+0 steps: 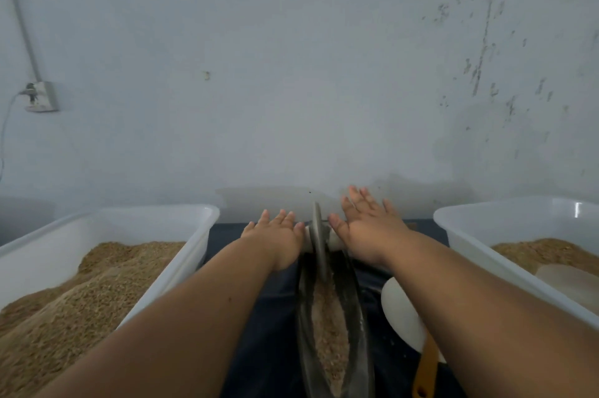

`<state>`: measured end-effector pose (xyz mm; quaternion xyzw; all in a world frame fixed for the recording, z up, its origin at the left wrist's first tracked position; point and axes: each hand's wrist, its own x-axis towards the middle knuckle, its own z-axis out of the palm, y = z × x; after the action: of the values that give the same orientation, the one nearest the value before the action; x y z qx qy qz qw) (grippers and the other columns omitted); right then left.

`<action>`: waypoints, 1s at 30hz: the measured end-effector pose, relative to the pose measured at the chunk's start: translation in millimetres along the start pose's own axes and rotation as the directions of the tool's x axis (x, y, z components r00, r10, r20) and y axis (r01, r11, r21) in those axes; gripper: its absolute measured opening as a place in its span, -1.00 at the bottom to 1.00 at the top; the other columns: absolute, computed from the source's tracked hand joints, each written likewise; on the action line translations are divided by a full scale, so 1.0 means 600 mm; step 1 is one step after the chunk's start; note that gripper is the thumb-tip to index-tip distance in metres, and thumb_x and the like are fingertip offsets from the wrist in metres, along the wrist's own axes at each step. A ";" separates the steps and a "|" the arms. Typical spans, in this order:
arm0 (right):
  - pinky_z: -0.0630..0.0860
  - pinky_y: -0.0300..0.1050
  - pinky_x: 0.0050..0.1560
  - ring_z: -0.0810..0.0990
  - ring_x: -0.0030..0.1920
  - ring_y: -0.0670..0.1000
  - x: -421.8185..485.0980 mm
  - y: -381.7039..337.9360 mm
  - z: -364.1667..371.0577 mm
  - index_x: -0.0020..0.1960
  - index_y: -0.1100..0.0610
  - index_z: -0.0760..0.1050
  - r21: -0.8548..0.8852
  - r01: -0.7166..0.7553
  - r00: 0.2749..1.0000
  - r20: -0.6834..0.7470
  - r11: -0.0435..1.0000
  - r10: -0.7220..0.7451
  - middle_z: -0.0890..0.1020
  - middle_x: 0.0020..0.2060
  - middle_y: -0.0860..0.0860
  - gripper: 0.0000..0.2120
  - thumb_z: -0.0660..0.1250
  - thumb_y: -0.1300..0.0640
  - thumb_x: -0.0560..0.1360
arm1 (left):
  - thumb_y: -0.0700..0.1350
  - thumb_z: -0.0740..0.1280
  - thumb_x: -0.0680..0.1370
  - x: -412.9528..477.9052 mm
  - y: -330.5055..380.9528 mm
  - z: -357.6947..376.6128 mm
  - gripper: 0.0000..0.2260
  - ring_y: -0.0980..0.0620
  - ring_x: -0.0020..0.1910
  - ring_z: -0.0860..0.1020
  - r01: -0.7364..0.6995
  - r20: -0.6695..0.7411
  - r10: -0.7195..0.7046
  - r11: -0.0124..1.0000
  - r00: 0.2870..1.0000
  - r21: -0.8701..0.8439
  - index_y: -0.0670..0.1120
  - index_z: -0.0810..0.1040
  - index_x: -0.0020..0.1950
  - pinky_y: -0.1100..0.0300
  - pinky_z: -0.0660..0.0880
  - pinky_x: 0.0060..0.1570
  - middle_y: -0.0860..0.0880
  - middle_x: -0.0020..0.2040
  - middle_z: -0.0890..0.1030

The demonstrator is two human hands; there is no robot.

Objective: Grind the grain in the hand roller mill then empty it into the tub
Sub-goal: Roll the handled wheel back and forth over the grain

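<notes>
While my left hand [278, 237] and right hand [366, 224] press flat and unclenched on the axle ends, the wheel [318, 240] stands at the far end of the trough [356, 307], crushing grain [327, 323]; tub [460, 229] waits right.

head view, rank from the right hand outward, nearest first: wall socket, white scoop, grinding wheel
1. Grinding wheel, just left of the right hand, between both hands.
2. White scoop, below the hand, beside the right forearm.
3. Wall socket, far left on the wall.
</notes>
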<state>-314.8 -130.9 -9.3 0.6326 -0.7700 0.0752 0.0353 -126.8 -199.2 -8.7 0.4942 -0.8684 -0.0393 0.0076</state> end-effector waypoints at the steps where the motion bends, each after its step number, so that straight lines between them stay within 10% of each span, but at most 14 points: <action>1: -0.25 0.13 0.54 -0.31 0.57 -0.05 0.005 -0.001 -0.002 0.63 0.02 -0.16 0.001 0.003 1.000 -0.006 1.000 -0.003 -0.29 0.58 -0.06 -0.25 -0.29 -0.36 0.57 | 0.11 -0.19 0.68 0.004 -0.003 0.000 -0.50 -0.12 0.58 -0.19 -0.008 0.011 0.007 1.000 1.000 0.006 0.02 -0.11 0.62 -0.12 -0.11 0.52 0.04 0.62 -0.14; 15: 0.09 0.06 0.54 -0.03 0.59 -0.08 -0.138 0.003 -0.006 0.59 0.03 0.14 0.137 0.104 0.986 0.116 0.985 -0.120 0.16 0.58 -0.07 -0.25 -0.23 -0.38 0.57 | 0.16 -0.22 0.65 -0.173 0.016 0.034 -0.47 0.06 0.58 -0.17 -0.091 -0.153 0.098 0.995 0.983 0.049 0.07 -0.20 0.60 -0.04 -0.16 0.54 0.12 0.61 -0.14; 20: 0.03 -0.07 0.54 -0.08 0.56 -0.20 -0.193 0.013 -0.021 0.61 -0.04 0.05 0.211 0.163 0.963 0.178 0.964 -0.202 0.10 0.58 -0.17 0.03 -0.37 -0.56 0.30 | 0.19 -0.24 0.64 -0.221 0.010 0.044 -0.46 0.09 0.56 -0.25 -0.123 -0.153 0.141 0.985 0.978 0.120 0.09 -0.27 0.59 -0.06 -0.21 0.53 0.15 0.60 -0.20; 30: -0.20 0.10 0.56 -0.23 0.58 -0.07 -0.058 0.020 0.007 0.63 0.00 -0.08 0.089 0.044 0.992 0.113 0.995 -0.054 -0.17 0.61 -0.07 -0.33 -0.24 -0.31 0.62 | 0.16 -0.22 0.65 -0.074 0.016 0.021 -0.46 -0.05 0.58 -0.18 -0.031 -0.097 0.040 0.996 0.995 0.087 0.03 -0.18 0.61 -0.14 -0.17 0.52 0.06 0.61 -0.16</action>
<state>-319.3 -95.8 -19.7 0.6555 -0.7510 0.0710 -0.0347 -113.1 -155.7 -19.5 0.4799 -0.8766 0.0223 0.0299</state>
